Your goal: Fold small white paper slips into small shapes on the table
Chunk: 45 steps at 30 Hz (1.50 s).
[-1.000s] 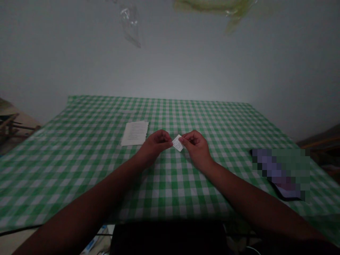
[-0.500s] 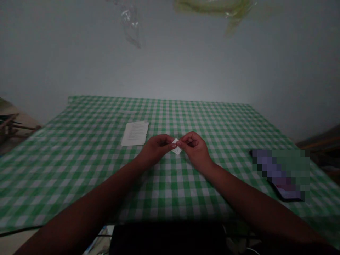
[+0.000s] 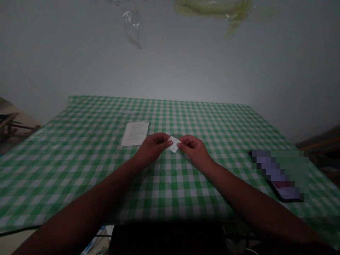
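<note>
Between my two hands is a small folded piece of white paper [image 3: 174,145] with faint print on it, turned so a corner points toward me. My left hand [image 3: 154,146] pinches its left corner between thumb and fingers. On the opposite side, my right hand [image 3: 194,148] pinches the right corner, its other fingers curled. The paper is held just over the checked cloth. Left of my left hand lies a stack of printed sheets [image 3: 135,134] with uneven edges.
A green and white checked tablecloth [image 3: 170,117] covers the table, which stands against a pale wall [image 3: 170,67]. To the right rests a phone [image 3: 289,193], partly pixelated. Clear plastic [image 3: 132,28] and yellow plastic [image 3: 212,7] hang on the wall.
My thumbs have moved apart, and more of the folded paper's face shows between them. The paper has shifted slightly left. The stack and the phone lie where they were.
</note>
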Each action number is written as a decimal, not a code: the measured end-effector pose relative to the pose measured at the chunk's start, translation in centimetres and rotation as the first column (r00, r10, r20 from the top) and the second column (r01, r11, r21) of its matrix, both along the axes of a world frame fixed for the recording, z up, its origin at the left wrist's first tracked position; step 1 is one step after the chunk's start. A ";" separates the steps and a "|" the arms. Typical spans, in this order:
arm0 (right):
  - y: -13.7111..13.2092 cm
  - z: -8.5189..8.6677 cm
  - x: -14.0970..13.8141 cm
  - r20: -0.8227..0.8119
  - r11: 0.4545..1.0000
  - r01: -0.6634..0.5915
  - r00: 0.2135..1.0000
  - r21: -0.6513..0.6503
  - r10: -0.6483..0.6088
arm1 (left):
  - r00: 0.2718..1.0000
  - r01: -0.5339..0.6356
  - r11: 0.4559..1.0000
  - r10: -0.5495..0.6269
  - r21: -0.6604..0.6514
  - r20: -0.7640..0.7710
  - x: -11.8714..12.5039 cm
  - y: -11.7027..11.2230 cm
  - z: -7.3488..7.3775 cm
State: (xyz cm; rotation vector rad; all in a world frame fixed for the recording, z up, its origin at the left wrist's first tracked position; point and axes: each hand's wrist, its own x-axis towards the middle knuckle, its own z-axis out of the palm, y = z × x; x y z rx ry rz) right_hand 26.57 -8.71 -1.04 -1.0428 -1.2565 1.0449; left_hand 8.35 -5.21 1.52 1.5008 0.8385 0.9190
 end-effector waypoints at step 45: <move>-0.8 0.2 -0.3 0.034 0.999 0.012 0.999 0.049 -0.013 | 0.993 0.102 0.995 -0.102 -0.015 -0.053 -0.2 -0.3 0.0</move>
